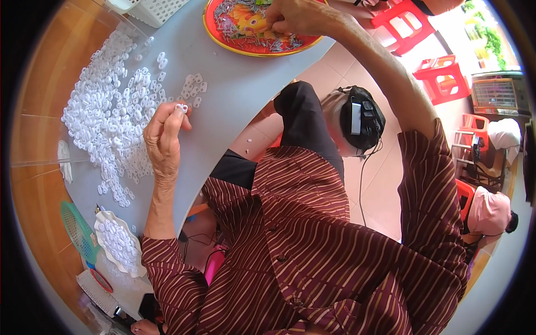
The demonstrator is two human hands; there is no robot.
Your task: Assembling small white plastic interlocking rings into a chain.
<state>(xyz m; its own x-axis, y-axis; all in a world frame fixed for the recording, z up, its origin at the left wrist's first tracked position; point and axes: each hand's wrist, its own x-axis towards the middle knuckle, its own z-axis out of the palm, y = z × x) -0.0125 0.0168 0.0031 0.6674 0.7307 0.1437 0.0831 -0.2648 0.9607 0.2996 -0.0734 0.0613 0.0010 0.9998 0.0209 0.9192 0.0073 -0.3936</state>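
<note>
- The left hand [163, 137] pinches one small white plastic piece [181, 107] between thumb and fingertips, holding it just above the grey table [240, 95].
- The piece sits at the top of the raised fingers, close to a small cluster of like pieces [193, 87] lying on the table just beyond it.
- The right hand [296, 15] reaches far forward into a round red tray [223, 42]; its fingers are curled down among the small metal parts [234, 22] heaped there. Whether they have closed on any cannot be told.
- To the left of the left hand a broad heap of white pieces [111, 111] spreads over the table.
- Nearer the person, at the table's edge, a white scalloped dish [118, 244] holds more of the same pieces, with a green mesh scoop [78, 230] just beside it.
- A white perforated basket [156, 10] stands at the far edge of the table, left of the tray.
- Both sleeves are maroon with pale stripes [312, 245].
- Red plastic stools [446, 81] stand on the tiled floor to the right.
</note>
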